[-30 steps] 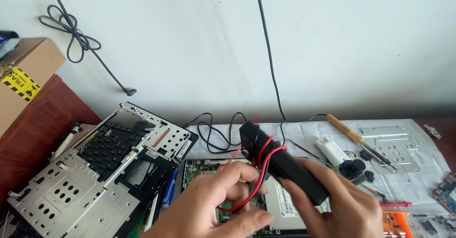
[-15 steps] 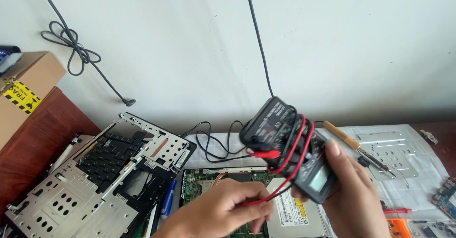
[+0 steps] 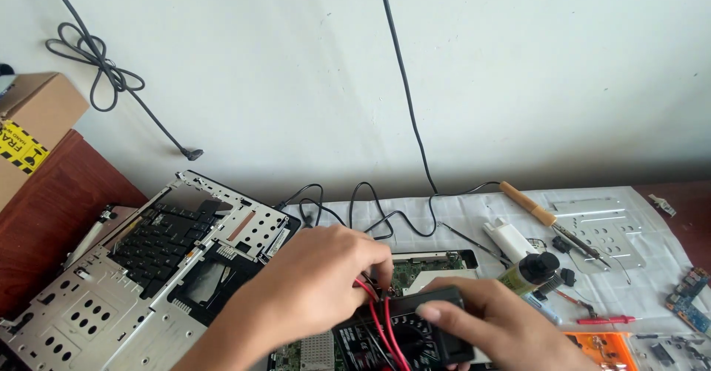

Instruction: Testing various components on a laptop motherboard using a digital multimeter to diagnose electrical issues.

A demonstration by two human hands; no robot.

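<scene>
From the head camera, a black meter (image 3: 415,338) with a round dial lies low on the tabletop (image 3: 474,212), on top of an opened laptop's green board (image 3: 418,271). The right hand (image 3: 496,326) is curled around the meter, holding it steady. The left hand (image 3: 318,282) pinches the red wires (image 3: 378,319) where they meet the meter's top. It looks like the wires are being sorted out or plugged in. The next move needs a careful, gentle pull, so the thin wires do not snag. A soldering iron (image 3: 544,219) and a glue bottle (image 3: 529,271) lie near.

The multimeter (image 3: 422,334) has dropped from raised to low.
</scene>
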